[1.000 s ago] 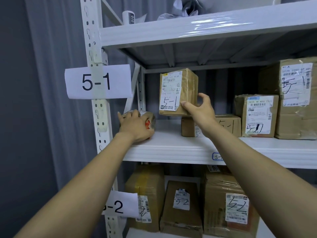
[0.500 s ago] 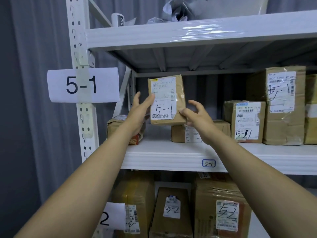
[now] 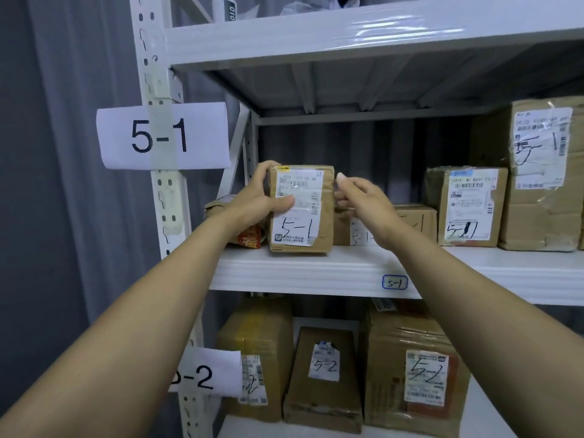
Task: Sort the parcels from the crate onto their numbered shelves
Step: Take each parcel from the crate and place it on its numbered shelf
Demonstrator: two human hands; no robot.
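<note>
Head view: the parcel (image 3: 300, 210), marked 5-1 by hand on its label, stands upright on the shelf (image 3: 316, 270), whose front lip carries a small 5-1 sticker (image 3: 394, 282) below and to the right of the parcel. The parcel's lower edge sits right at the front of the board. The left hand (image 3: 256, 200) grips the parcel's left side, with the thumb across the label and the fingers wrapped over the top corner. The right hand (image 3: 363, 200) is just beside the parcel's right edge with its fingers loose and clamped on nothing. Whether the fingertips touch the cardboard cannot be told.

Just left of the parcel, partly behind the left wrist, lies a crumpled packet (image 3: 249, 238). Just right of it and further back is a low flat box (image 3: 414, 222).

The likely risks:
- The parcel is tall, narrow and close to the lip, so it could tip forward off the shelf if the left hand lets go with a tug.
- Pushing it back at a slant could jam it against the flat box or crush the packet.
- Turning it as it slides could hide its label from the front.
</note>
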